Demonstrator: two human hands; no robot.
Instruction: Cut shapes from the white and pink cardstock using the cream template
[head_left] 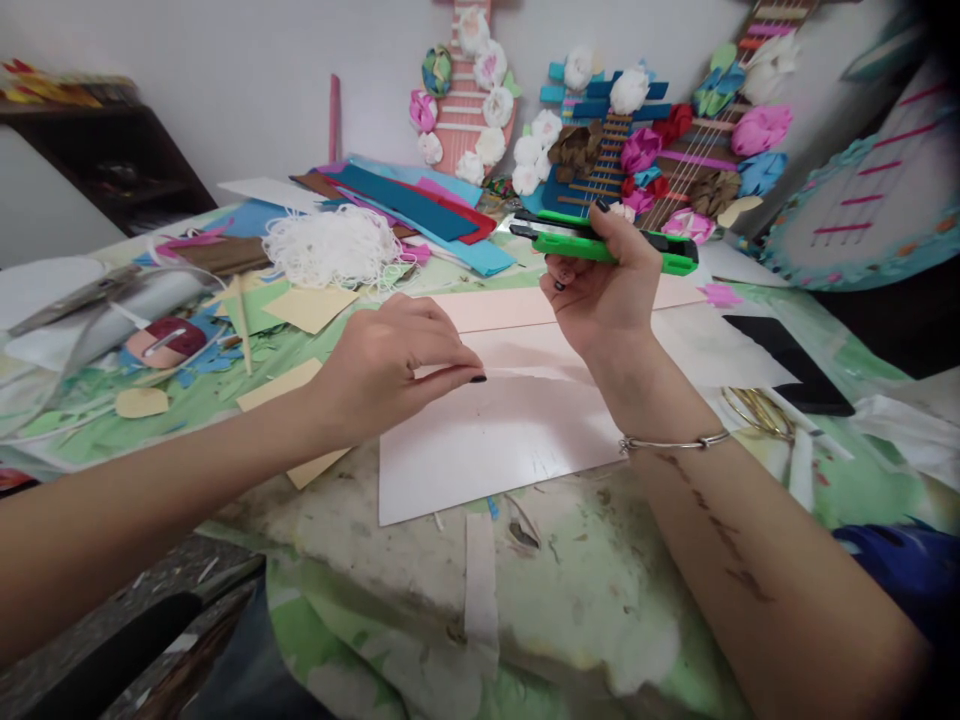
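Note:
My right hand [611, 285] is raised over the work, fingers wrapped round a green and black utility knife [570, 245] whose tip points left. Below and to its left, my left hand [405, 355] has thumb and fingers pinched together at the edge of a thin white paper [525, 355]. The fingers hide most of that grip. Under both hands lies a white board [495, 450], with a pale pink strip [510, 308] behind it.
A tangle of white string [334, 245] and coloured sheets [420, 205] lie behind. Decorated paper guitars [472, 100] lean on the wall. Scissors [75, 300] and a pincushion [166, 342] are at left; a black flat object [795, 365] and gold rings [757, 412] at right.

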